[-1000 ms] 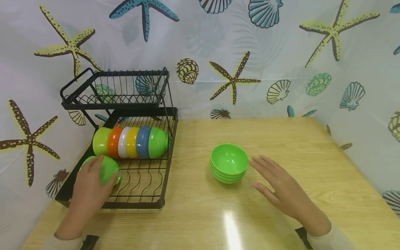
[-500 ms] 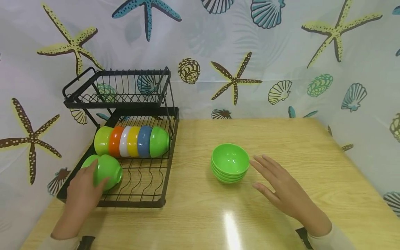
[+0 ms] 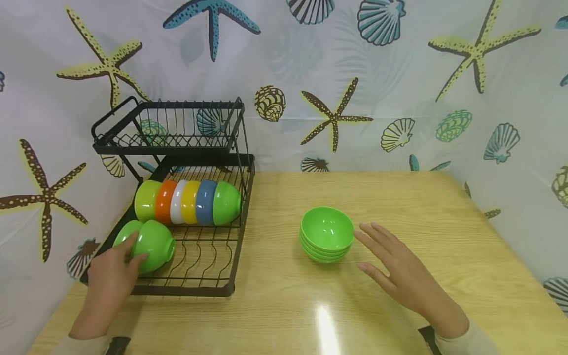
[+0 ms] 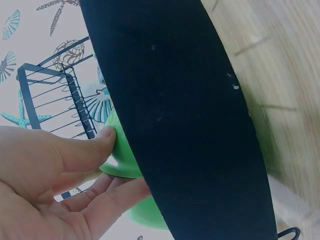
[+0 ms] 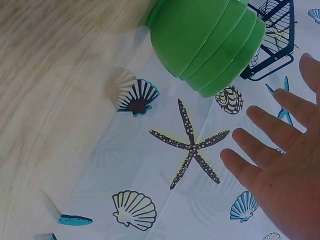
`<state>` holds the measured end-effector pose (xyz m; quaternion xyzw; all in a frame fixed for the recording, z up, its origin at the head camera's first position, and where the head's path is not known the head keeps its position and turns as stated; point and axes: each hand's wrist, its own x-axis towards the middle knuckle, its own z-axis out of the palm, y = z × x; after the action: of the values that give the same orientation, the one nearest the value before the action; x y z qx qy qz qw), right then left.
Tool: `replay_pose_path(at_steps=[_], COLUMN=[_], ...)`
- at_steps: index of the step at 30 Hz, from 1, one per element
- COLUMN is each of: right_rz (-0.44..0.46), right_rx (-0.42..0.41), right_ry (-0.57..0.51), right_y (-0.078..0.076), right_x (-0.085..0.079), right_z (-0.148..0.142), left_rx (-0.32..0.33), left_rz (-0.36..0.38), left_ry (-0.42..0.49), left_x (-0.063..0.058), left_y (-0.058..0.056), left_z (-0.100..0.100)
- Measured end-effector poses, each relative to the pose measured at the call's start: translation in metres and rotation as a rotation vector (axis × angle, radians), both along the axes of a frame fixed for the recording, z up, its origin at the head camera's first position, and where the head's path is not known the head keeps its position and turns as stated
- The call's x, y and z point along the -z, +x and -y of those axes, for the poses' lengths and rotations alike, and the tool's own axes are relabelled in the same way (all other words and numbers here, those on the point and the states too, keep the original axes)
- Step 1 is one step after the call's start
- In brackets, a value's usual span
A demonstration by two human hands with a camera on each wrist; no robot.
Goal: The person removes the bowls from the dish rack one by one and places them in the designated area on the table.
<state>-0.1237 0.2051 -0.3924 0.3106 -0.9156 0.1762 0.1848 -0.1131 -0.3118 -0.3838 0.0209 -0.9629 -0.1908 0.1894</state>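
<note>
My left hand (image 3: pixel 108 276) is at the lower tier of the black dish rack (image 3: pixel 232 256). Its thumb lies on the outside of a green bowl (image 3: pixel 156 246) standing on its side, and its fingers are at the rim, pinching it. Just behind that bowl another green bowl (image 3: pixel 125 230) shows in part. The left wrist view has the thumb on the held bowl (image 4: pixel 122 152). My right hand (image 3: pixel 399 268) holds nothing, fingers spread, beside a stack of several green bowls (image 3: pixel 326 231) on the table. The right wrist view shows these stacked bowls (image 5: pixel 210 40) beyond the fingertips.
A row of bowls in several colours, including an orange bowl (image 3: pixel 165 202) and a blue bowl (image 3: pixel 205 203), stands sideways further back in the rack. An upper rack tier (image 3: pixel 164 149) overhangs the back. A patterned curtain (image 3: pixel 284 59) borders the wooden table (image 3: pixel 275 305).
My left hand has drawn back to the left and toward me along the bowl, uncovering more of it. The right hand and the stacked bowls have hardly moved.
</note>
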Motion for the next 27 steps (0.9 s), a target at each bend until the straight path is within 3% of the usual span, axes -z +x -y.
replay_pose_path(at_steps=[27], right_rz=[0.0], right_rx=[-0.007], right_ry=[-0.003], right_y=[0.0008], right_x=[0.0005], right_z=[0.0005], left_rx=[0.011], left_rz=[0.003], left_ry=[0.062], left_x=[-0.0028], left_y=[0.0042], left_z=[-0.0018])
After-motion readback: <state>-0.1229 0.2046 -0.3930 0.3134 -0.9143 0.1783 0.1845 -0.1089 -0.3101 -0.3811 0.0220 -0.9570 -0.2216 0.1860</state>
